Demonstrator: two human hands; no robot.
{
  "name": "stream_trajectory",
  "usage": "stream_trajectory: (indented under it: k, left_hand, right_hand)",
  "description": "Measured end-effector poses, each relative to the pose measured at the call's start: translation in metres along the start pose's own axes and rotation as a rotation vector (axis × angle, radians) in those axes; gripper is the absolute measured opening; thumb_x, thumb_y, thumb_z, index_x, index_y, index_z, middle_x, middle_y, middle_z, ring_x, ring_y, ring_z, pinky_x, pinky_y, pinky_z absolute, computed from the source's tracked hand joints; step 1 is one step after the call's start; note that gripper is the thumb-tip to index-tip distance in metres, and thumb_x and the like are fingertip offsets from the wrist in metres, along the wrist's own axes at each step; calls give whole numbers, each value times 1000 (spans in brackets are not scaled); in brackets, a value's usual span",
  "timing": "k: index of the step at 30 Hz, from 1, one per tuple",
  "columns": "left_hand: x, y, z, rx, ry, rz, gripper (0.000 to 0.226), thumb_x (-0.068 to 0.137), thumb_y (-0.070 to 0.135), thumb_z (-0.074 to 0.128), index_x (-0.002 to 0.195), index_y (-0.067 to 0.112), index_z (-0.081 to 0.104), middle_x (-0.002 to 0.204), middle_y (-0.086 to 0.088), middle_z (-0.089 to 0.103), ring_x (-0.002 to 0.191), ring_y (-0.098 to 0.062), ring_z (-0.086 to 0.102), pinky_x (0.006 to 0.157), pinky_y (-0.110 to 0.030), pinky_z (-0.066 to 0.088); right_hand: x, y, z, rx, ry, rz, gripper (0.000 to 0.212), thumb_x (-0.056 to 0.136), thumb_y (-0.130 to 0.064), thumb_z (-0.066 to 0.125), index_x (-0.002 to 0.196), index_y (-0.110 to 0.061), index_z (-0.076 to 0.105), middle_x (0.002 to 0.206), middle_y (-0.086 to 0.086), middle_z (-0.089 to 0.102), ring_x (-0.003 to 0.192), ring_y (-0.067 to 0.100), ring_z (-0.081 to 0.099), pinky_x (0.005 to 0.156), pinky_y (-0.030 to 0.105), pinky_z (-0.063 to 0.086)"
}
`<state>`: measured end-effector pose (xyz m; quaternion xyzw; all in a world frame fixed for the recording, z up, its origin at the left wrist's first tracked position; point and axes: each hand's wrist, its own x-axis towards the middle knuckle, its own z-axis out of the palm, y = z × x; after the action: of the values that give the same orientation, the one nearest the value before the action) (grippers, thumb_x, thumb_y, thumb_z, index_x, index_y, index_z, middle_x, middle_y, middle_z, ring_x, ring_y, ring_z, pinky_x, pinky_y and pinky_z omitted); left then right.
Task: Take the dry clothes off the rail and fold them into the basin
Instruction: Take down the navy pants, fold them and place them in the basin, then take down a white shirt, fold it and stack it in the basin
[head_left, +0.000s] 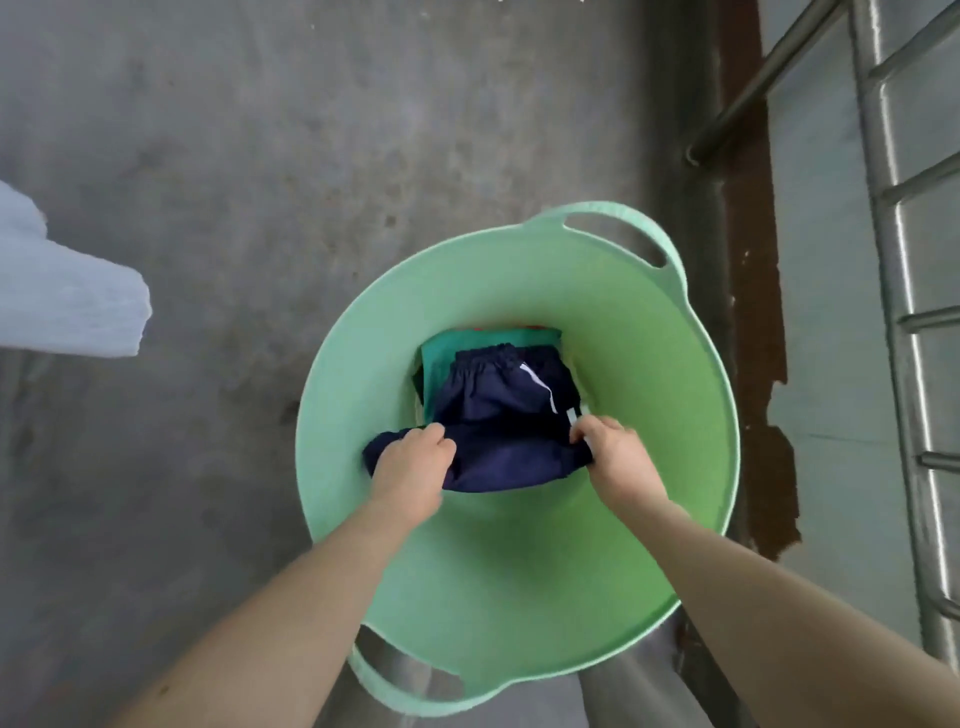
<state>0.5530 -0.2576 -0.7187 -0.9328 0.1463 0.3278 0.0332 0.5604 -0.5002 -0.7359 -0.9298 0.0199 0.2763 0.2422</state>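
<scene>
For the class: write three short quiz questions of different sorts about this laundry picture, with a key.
1. True or false: the navy shorts lie outside the green basin.
2. What lies under the shorts? A: a teal garment. B: a yellow towel. C: nothing.
3. Fill in: the left hand and right hand both grip the ____.
Key: 1 false, they are inside it. 2 A. 3 shorts.

Grey stained concrete floor (208, 156); brown peeling paint strip (748, 260) at right, beside steel bars (884, 208).
</scene>
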Motion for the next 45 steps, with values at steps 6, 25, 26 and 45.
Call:
stream_trajectory:
  k: [6,25,26,45]
  left_hand:
    - [39,-19,-11,-188,-13,-173,22,76,15,53,98,18,54,96,-8,66,91,-32,61,64,-30,36]
    - [104,-6,41,-389,87,-186,104,77,33,75,146,49,-1,159,-5,-14,147,-28,-1,103,-40,41]
    - [107,-7,44,-442,60,-195,107,76,32,76,146,48,-2,158,-7,-14,147,-27,1,108,-38,35]
    - [50,-15,-49,-721,7,-303,31,91,11,54,121,19,59,122,-2,56,109,-23,57,94,-37,47]
  right_hand:
    - [21,-2,6,689,215,365,35,86,-16,66,117,-13,49,97,-2,59,89,15,56,77,22,38]
    - [90,3,52,-394,89,-202,89,77,-8,60,151,-30,15,159,3,11,147,24,13,112,49,26]
    - [93,12,54,-433,-31,-99,93,82,-11,60,151,-32,2,160,2,5,147,22,13,113,47,25]
    - [37,-53,-52,-32,-189,66,45,89,-7,49,131,-21,53,142,4,41,120,25,48,90,34,48]
